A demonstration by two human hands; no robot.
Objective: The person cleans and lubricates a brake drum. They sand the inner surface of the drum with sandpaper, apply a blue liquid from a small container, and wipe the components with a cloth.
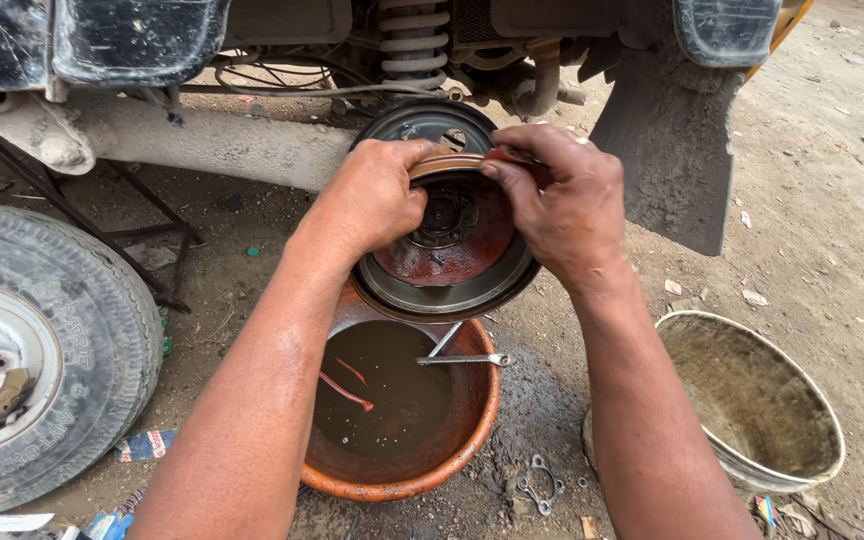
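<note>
Item: brake drum (447, 245), round, rusty red inside with a grey rim, at centre frame, tilted with its open face toward the camera and held above the orange basin (472, 425).

Left hand (377, 195): closed over the drum's upper left rim, fingers curled inside the lip.

Right hand (557, 205): closed on the upper right rim, fingertips pinching a small reddish piece against the edge; what that piece was could not be told.

Orange basin, lower centre: held murky brown liquid, a metal spanner (462, 358) laid across it and a thin red strip (345, 390) dipping in.

Behind the drum, upper centre: dark backing plate (422, 122) on the vehicle's axle (202, 140), coil spring (412, 45) above.

Left edge: removed wheel (27, 360) lying on the dirt. Lower right: pale empty bucket (762, 400). Small metal parts (540, 485) on wet ground beside the basin.

Progress, judged: wheel and drum were already off the hub; the drum looked wet and partly cleaned. Refitting of drum and wheel remained.
</note>
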